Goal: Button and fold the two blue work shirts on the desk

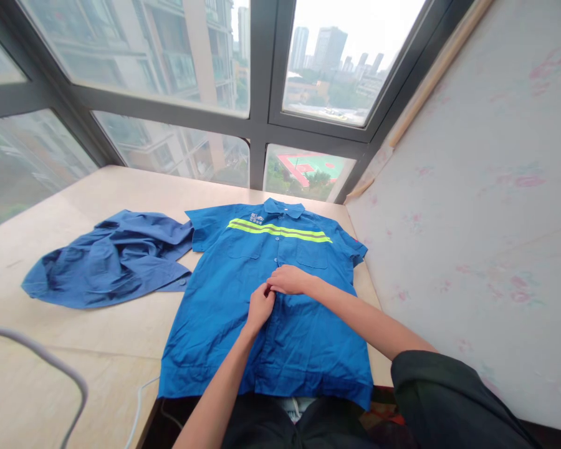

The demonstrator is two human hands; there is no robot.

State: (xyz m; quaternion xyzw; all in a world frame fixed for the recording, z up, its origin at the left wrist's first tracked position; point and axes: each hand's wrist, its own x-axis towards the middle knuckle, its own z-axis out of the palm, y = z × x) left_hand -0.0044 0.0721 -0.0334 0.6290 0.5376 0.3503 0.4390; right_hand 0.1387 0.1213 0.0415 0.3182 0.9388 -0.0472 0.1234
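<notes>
A blue short-sleeved work shirt lies face up, its collar toward the window and its hem over the near edge. A yellow-green reflective stripe crosses its chest, with white lettering above on the left side. My left hand and my right hand meet at the button placket in the middle of the shirt. Both have their fingers pinched together on the fabric there. Any button between the fingertips is hidden. Above my hands, a few small buttons show along the placket.
A crumpled darker blue garment lies left of the shirt on the pale wooden surface. A grey cable curves at the lower left, near a thin white cord. Windows rise behind; a papered wall stands right.
</notes>
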